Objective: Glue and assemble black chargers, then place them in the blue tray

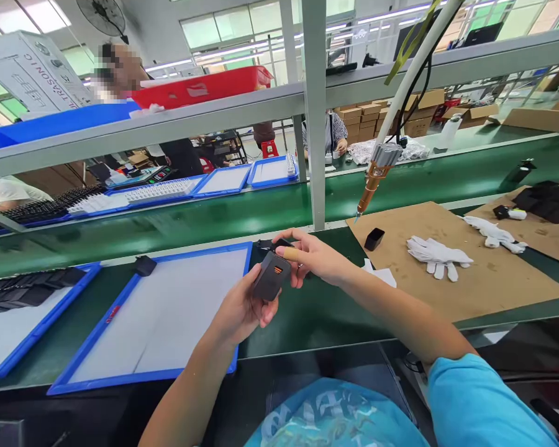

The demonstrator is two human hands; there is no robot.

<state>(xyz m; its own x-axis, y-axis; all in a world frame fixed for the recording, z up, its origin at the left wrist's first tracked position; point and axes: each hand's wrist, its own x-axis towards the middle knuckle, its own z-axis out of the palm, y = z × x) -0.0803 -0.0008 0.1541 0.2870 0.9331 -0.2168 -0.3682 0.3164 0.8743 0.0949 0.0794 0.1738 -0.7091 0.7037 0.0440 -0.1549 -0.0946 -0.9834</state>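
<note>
Our left hand (241, 310) wraps a boxy, matte case (269, 279); our right hand (317, 254) pinches a black part (285, 243). The blue-rimmed tray (177, 316) carries a block (145, 266) at its far-left corner.

I see the left hand (245, 304) gripping a black box (272, 277) over the green counter (317, 320), the right hand (315, 256) by its upper edge, a blue-rimmed tray (177, 310) leftward, white gloves (435, 254) on brown paper (507, 282).

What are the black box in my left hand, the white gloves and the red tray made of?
Black box: probably plastic, dull, with crisp edges. White gloves: seemingly cloth, maybe knitted, matte; they lie soft and creased. Red tray: likely plastic, smooth, with evenly coloured, thin-looking walls.
</note>
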